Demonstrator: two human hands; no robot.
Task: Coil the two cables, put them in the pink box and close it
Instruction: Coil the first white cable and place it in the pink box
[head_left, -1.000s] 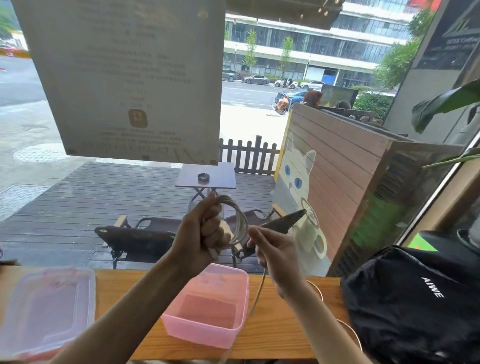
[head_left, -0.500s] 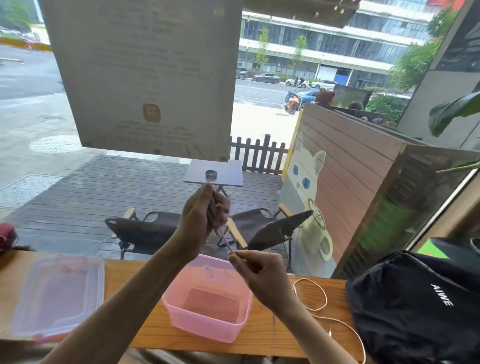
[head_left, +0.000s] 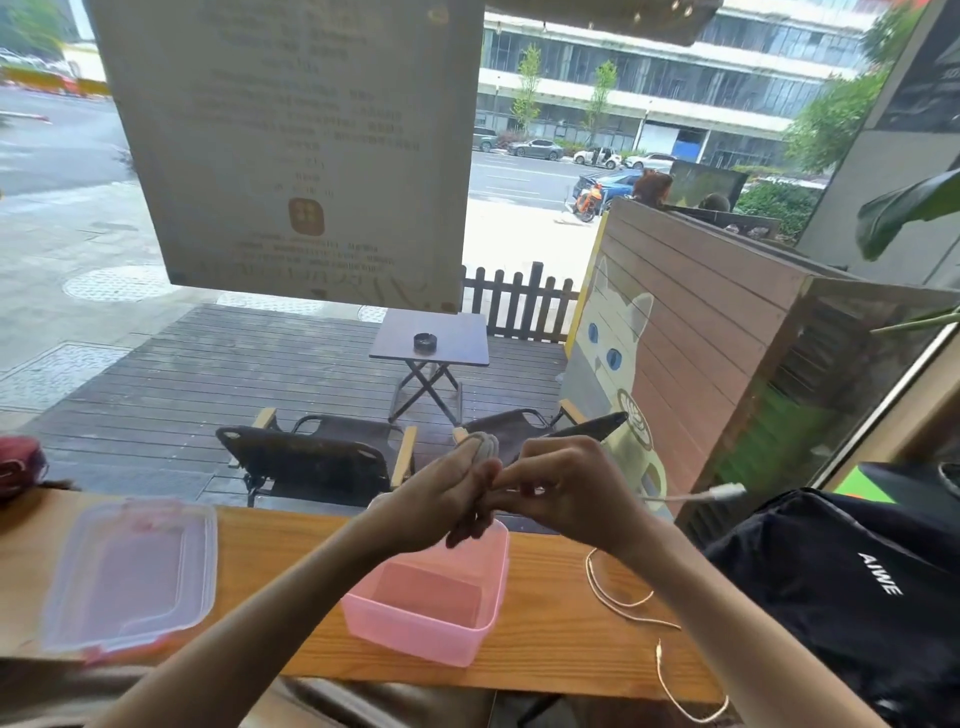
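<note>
Above an open pink box (head_left: 426, 608) on a wooden counter (head_left: 291, 551), a person's left hand (head_left: 441, 499) grips a coiled grey cable (head_left: 482, 448), while the right hand (head_left: 566, 483) pinches its loose end, plug (head_left: 727, 491) jutting right. A second, cream cable (head_left: 623, 608) lies uncoiled just right of the box; the clear lid (head_left: 135, 571) rests well left.

Your left hand (head_left: 441, 506) and right hand (head_left: 566, 486) meet above the far rim of the open pink plastic box (head_left: 431, 631), which sits mid-counter on the long wooden counter (head_left: 270, 540). The coiled grey cable (head_left: 482, 448) sits at the left hand's 12 o'clock. At the box's 9 o'clock lies the clear plastic lid (head_left: 132, 569); at 3 o'clock, the thin loose cable (head_left: 623, 608); beyond that, the black fabric bag (head_left: 857, 587).
</note>
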